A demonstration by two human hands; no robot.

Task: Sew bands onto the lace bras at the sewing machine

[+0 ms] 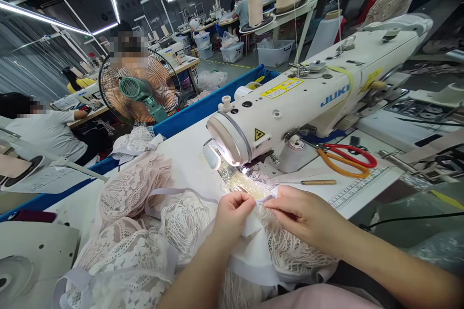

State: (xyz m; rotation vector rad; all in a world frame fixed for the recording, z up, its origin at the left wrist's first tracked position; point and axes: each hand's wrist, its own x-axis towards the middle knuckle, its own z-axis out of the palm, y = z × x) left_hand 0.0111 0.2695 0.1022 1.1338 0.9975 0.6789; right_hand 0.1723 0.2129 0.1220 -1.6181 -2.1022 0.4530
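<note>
Both of my hands pinch the edge of a white lace bra (pixel 290 246) just in front of the sewing machine (pixel 290 111). My left hand (pixel 235 210) grips the edge between thumb and bent fingers. A short way to the right, my right hand (pixel 302 212) pinches a pale lilac band on the same edge. The bra's lace cup hangs below my right hand towards my lap. Behind my fingers lie the machine's lit needle area and a shiny, clear-covered plate (pixel 241 183). More lace bras (pixel 134 188) are heaped to the left of my left forearm.
Orange-and-red-handled scissors (pixel 344 161) and a wooden-handled tool (pixel 319 182) lie right of the needle area. A fan (pixel 139 89) stands beyond the blue-edged table. Co-workers sit at other machines; a second machine part (pixel 36 260) is at lower left.
</note>
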